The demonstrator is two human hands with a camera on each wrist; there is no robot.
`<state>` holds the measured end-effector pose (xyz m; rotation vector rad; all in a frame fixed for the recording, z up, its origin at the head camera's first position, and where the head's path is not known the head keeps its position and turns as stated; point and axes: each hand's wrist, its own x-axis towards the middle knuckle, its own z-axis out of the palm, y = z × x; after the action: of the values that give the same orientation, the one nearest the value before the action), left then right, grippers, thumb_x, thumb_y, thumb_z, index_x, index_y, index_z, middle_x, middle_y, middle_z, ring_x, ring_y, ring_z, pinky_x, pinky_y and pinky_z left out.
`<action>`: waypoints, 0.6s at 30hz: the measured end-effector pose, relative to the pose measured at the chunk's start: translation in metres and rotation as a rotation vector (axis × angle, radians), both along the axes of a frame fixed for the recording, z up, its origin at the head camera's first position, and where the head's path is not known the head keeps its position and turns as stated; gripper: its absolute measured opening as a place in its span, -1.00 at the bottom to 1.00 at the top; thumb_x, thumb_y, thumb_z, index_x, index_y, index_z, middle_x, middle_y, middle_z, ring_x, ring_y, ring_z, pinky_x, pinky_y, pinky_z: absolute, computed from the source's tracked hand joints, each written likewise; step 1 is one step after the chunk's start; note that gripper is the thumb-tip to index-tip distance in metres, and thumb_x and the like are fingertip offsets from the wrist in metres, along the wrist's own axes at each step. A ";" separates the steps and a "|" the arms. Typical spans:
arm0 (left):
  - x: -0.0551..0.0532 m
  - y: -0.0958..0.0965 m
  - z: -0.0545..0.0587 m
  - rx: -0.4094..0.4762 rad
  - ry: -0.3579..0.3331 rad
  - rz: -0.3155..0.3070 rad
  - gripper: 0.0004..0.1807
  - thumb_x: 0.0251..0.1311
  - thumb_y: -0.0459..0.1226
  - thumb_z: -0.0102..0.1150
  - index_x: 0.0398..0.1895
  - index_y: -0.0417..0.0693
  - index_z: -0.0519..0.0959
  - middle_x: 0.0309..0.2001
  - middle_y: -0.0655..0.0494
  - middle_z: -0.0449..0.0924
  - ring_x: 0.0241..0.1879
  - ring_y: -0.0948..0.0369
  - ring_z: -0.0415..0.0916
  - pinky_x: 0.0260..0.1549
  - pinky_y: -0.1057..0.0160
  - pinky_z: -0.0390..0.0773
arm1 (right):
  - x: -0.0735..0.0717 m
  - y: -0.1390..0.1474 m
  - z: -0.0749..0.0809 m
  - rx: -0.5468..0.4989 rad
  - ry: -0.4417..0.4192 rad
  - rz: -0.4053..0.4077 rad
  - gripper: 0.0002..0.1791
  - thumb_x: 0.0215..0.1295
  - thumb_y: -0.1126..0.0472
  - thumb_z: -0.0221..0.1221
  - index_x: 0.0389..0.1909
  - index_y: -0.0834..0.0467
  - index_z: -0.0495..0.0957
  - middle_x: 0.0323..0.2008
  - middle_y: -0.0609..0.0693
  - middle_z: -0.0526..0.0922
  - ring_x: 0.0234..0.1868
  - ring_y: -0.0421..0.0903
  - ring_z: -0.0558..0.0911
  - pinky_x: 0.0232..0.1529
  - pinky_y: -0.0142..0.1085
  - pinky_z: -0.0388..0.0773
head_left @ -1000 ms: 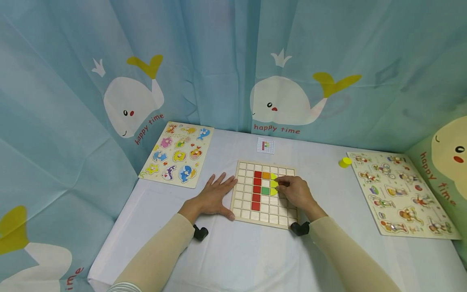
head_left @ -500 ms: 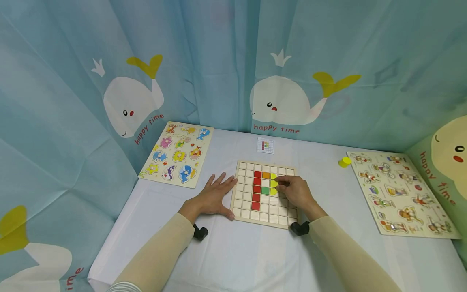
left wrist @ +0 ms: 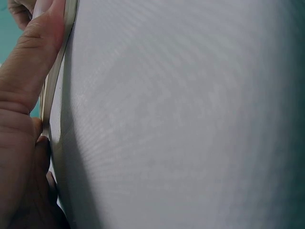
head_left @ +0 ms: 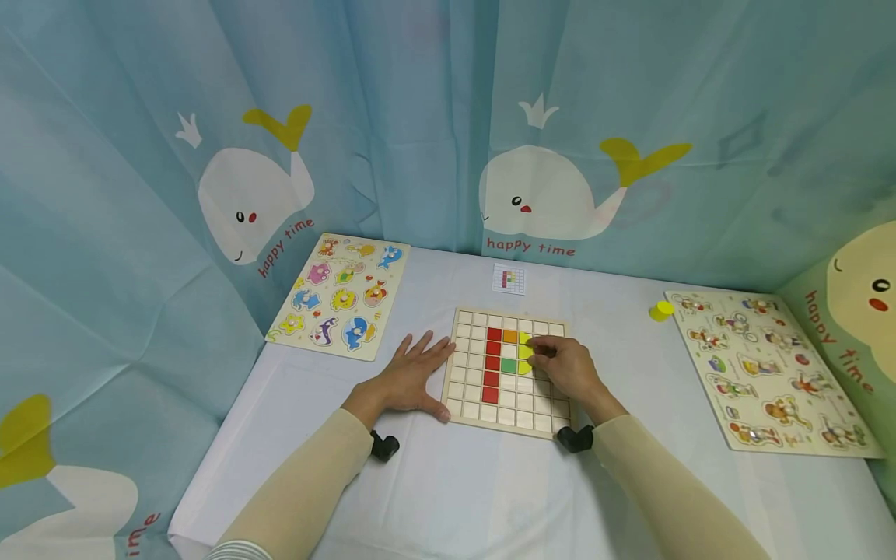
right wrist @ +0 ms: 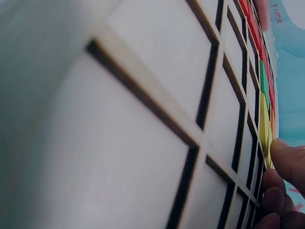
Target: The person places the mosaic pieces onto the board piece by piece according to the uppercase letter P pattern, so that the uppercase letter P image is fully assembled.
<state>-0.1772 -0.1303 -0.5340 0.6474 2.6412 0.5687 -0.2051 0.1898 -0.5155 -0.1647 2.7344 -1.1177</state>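
Note:
A wooden grid board (head_left: 500,426) lies in the middle of the table in the head view. On it a column of red squares (head_left: 491,379) stands left of an orange square (head_left: 510,337) and a green square (head_left: 509,366). My right hand (head_left: 572,372) pinches a yellow piece with a rounded end (head_left: 525,365) between thumb and forefinger, right of those squares. The right wrist view shows the thumb (right wrist: 290,160) against the yellow piece (right wrist: 264,121), low at the grid. My left hand (head_left: 409,379) spreads its fingers beside the board, index fingertip and thumb at its left edge.
Behind the board lies a small pattern card (head_left: 509,279). A sea-animal puzzle board (head_left: 381,311) is at the left, another figure puzzle board (head_left: 777,381) at the right, with a yellow cylinder (head_left: 661,312) by its corner. Whale-print curtains (head_left: 420,155) surround the table.

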 end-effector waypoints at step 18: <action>-0.002 -0.001 -0.002 0.012 -0.012 0.002 0.47 -0.18 0.36 0.58 0.75 0.18 -0.05 0.75 0.23 -0.17 0.73 0.12 -0.46 0.67 -0.03 -0.52 | 0.002 0.010 -0.001 -0.077 -0.008 -0.069 -0.52 0.51 0.21 0.24 0.38 0.23 0.55 0.08 0.22 0.66 0.01 0.09 0.63 -0.14 -0.32 0.62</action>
<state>-0.1788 -0.1309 -0.5356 0.6424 2.6292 0.5875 -0.2033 0.1999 -0.5164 -0.0760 2.7106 -1.2400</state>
